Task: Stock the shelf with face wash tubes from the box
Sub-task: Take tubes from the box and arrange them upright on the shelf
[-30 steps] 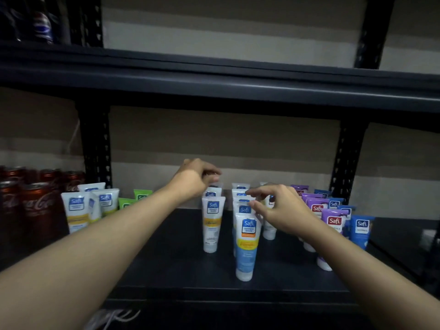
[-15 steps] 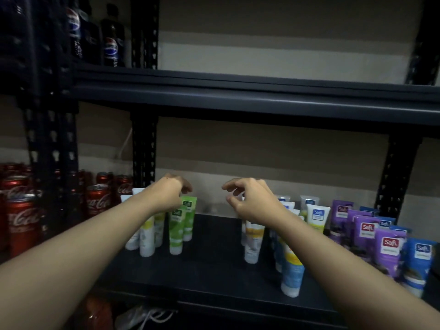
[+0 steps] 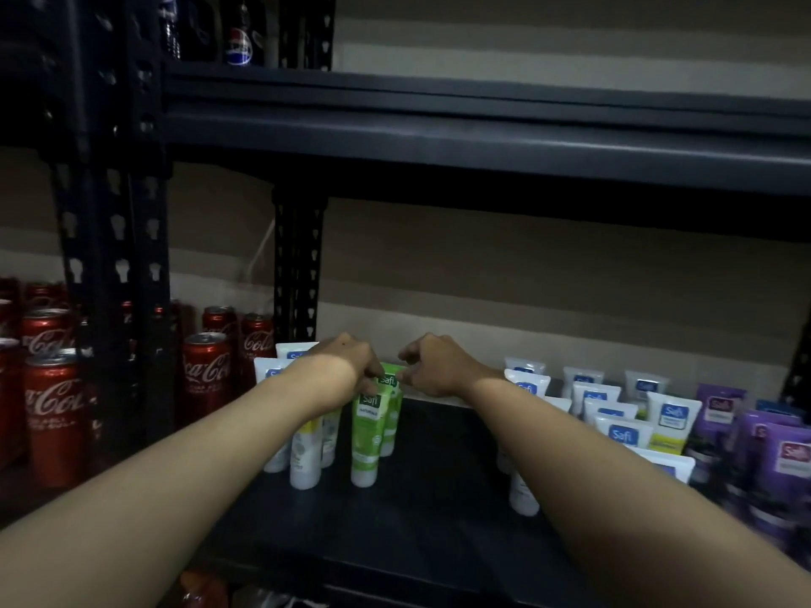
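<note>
Two green face wash tubes stand cap-down on the dark shelf (image 3: 439,498), one in front (image 3: 367,436) and one behind it (image 3: 391,414). My left hand (image 3: 346,366) has curled fingers that pinch the top edge of the front green tube. From the right, my right hand (image 3: 439,366) pinches the top corner of the rear green tube with curled fingers. White and yellow tubes (image 3: 305,449) stand just left of the green ones, partly behind my left forearm. White and blue tubes (image 3: 623,432) stand in rows at the right. No box is in view.
Purple tubes (image 3: 785,454) crowd the far right of the shelf. Red cola cans (image 3: 206,375) fill the neighbouring bay at the left, behind a black upright post (image 3: 298,265). An upper shelf beam (image 3: 482,138) runs overhead, with dark soda bottles (image 3: 239,32) on it.
Both hands and the view have swung left, away from the white and blue tubes. The hands have come together at the green tubes and now pinch their tops.
</note>
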